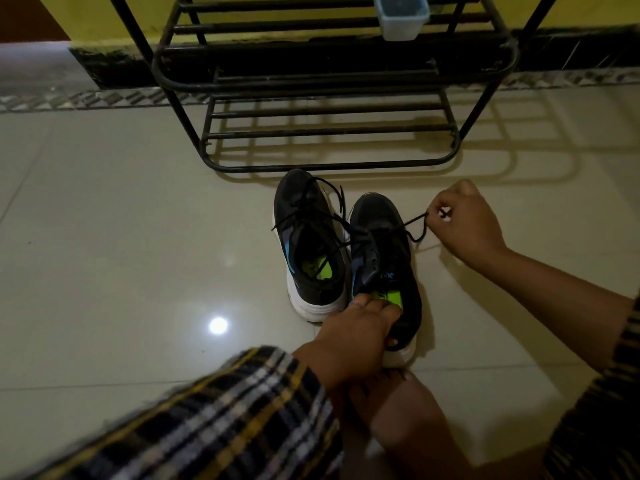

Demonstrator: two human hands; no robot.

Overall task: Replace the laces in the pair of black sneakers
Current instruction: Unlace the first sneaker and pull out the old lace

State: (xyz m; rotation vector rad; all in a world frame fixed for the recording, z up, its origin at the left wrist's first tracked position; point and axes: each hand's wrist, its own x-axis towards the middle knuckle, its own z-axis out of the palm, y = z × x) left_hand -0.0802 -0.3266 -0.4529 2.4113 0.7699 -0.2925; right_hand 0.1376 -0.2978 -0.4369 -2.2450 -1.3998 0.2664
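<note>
Glossy pale tiled floor [138,237], dim light. Pair of black mesh sneakers with white soles stands side by side, toes toward the rack. Right-hand sneaker [382,258]: black lace [415,227] drawn out sideways, pinched between thumb and curled fingers [438,211] of the right hand [467,226], lace running taut from fingertips to the eyelets; likely being pulled free. Left hand [356,330] grips the heel collar, fingers curled inside the opening, presumably to anchor the shoe against the pull. Left-hand sneaker [311,244] is untouched, laces loose. Beyond: black metal shoe rack [329,133] carrying a translucent plastic box [401,15].
</note>
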